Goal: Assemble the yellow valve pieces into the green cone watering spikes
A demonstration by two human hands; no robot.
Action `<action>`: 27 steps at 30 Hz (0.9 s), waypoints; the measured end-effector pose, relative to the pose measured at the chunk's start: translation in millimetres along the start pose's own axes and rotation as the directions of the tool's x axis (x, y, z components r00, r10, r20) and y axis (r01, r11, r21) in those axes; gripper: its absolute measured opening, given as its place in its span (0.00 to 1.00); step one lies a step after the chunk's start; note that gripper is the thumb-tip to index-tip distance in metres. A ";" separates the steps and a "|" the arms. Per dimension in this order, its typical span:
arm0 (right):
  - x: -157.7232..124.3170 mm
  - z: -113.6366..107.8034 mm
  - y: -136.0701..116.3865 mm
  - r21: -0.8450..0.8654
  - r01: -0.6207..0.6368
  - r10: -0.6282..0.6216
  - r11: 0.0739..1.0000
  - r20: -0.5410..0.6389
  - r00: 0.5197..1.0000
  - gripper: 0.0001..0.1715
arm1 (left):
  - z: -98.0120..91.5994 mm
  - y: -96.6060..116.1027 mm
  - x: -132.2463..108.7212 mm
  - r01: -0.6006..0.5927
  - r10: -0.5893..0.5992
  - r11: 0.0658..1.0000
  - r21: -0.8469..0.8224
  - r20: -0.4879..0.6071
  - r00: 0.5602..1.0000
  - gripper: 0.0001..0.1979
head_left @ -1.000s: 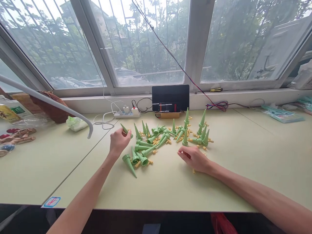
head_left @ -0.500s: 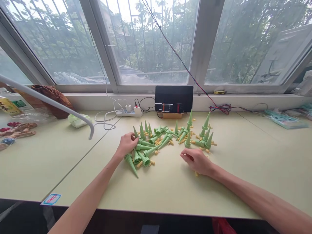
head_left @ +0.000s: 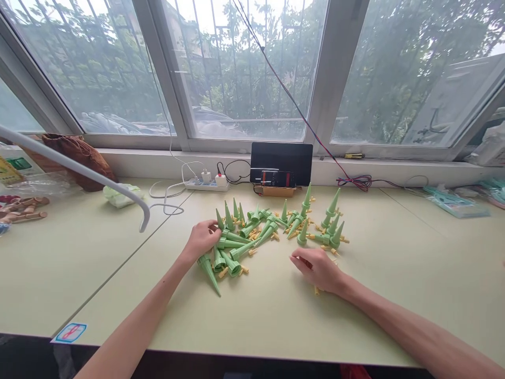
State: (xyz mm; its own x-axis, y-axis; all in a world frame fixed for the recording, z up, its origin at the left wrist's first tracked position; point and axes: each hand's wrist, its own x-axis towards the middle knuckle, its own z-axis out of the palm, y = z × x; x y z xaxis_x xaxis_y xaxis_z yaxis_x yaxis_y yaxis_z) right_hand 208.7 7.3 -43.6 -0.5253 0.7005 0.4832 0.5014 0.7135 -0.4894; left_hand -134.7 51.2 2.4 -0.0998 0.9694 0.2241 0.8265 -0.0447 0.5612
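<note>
Green plastic watering spikes (head_left: 236,251) with hollow threaded ends lie heaped on the pale yellow-green table (head_left: 244,321), several of them standing point up. My left hand (head_left: 202,239) is at the heap's left edge, its fingers closed at the base of an upright green watering spike (head_left: 220,219). To the right, my right hand (head_left: 319,267) rests low over the table, thumb and fingers curled together; whatever they hold, if anything, is hidden. Just beyond it stands another spike (head_left: 302,234). Small yellow valve pieces (head_left: 275,237) are scattered among the spikes, and one (head_left: 316,290) shows below my right hand.
A dark tablet (head_left: 282,158) leans at the back with a phone (head_left: 278,179) before it. Left of that sits a power strip (head_left: 207,183) with cables. A grey curved rod (head_left: 98,171) crosses the left side. Bundled wire (head_left: 355,182) and a blue packet (head_left: 457,202) lie back right.
The view has tilted and shifted slightly, so the table sits a little lower in the picture. Both hands keep nearly the same pose and place beside the spikes.
</note>
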 end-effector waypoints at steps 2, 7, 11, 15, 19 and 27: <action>-0.4 0.2 -0.4 -0.009 0.008 -0.008 1.000 0.005 1.000 0.17 | 0.2 -1.1 -0.1 0.002 -0.002 1.000 -0.012 0.008 1.000 0.17; -0.8 1.4 -0.9 -0.029 0.045 -0.044 0.999 0.008 0.999 0.17 | 0.6 -4.9 -0.7 0.025 -0.023 0.998 -0.063 0.030 0.999 0.19; 0.5 0.0 -1.9 -0.041 0.081 -0.082 0.996 -0.021 0.996 0.17 | 0.4 -8.7 -2.5 0.055 -0.054 0.997 -0.056 0.020 0.998 0.21; 1.7 -3.2 -1.4 -0.048 0.064 -0.067 0.997 -0.067 0.995 0.18 | -1.2 -9.2 -7.1 0.081 -0.082 0.997 -0.017 -0.064 0.995 0.22; 1.8 -4.2 0.9 -0.063 0.046 -0.052 0.997 -0.088 0.995 0.17 | -1.9 -2.6 -12.4 0.054 -0.053 0.999 0.000 -0.137 0.989 0.19; -0.2 -2.3 3.1 -0.146 0.106 -0.116 0.983 -0.059 0.991 0.19 | 2.5 6.4 -16.8 -0.072 0.084 0.996 0.051 -0.284 0.955 0.14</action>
State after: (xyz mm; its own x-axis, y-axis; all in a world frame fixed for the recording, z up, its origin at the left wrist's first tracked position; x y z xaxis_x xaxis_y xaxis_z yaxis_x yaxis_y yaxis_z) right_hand 211.9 9.4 -43.5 -0.5382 0.6126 0.5788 0.5379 0.7784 -0.3236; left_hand -126.3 35.3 0.2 -0.1830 0.8539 0.4872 0.8587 -0.1024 0.5021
